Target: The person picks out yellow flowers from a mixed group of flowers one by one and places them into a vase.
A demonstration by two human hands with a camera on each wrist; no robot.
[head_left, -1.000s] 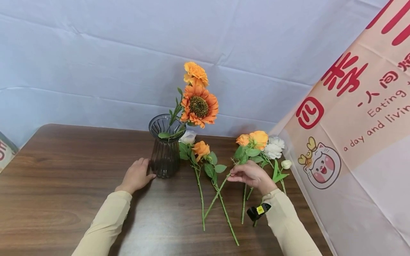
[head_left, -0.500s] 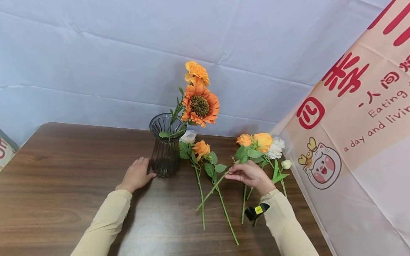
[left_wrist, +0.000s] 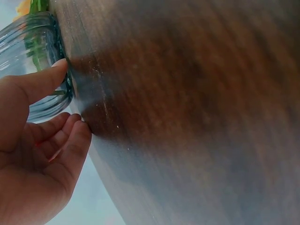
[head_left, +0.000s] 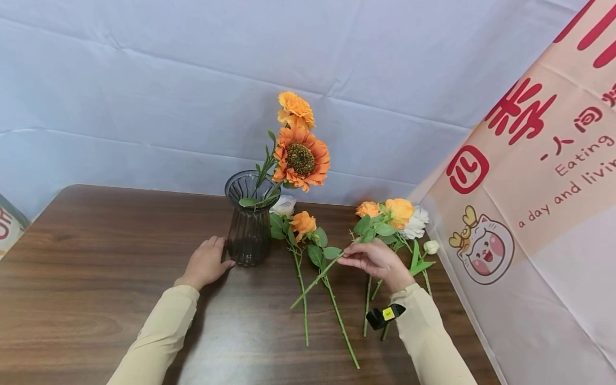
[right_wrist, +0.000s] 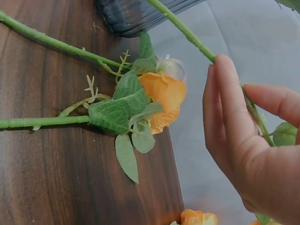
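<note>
My right hand (head_left: 372, 261) pinches the green stem of an orange rose (head_left: 399, 212) between thumb and fingers. The stem's lower end slants down left, above other stems; in the right wrist view the held stem (right_wrist: 183, 29) runs up past the fingertips. My left hand (head_left: 206, 263) rests on the table beside a grey ribbed glass vase (head_left: 247, 240), fingers loosely bent. Its thumb lies at the foot of the vase (left_wrist: 44, 101) in the left wrist view. An orange sunflower (head_left: 300, 159) and an orange-yellow carnation-like flower (head_left: 295, 109) lean right out of the vase.
On the wooden table (head_left: 106, 256) lie another orange rose (head_left: 303, 224) and a white flower (head_left: 283, 205) right of the vase. Further right are a smaller orange rose (head_left: 368, 209), a white bloom (head_left: 416, 222) and a white tulip (head_left: 431, 247). A pale cloth backdrop (head_left: 168, 96) hangs behind.
The held rose's head has shifted right, and its stem end has swung up and left. My right hand has moved slightly left. The left hand and the vase stay put.
</note>
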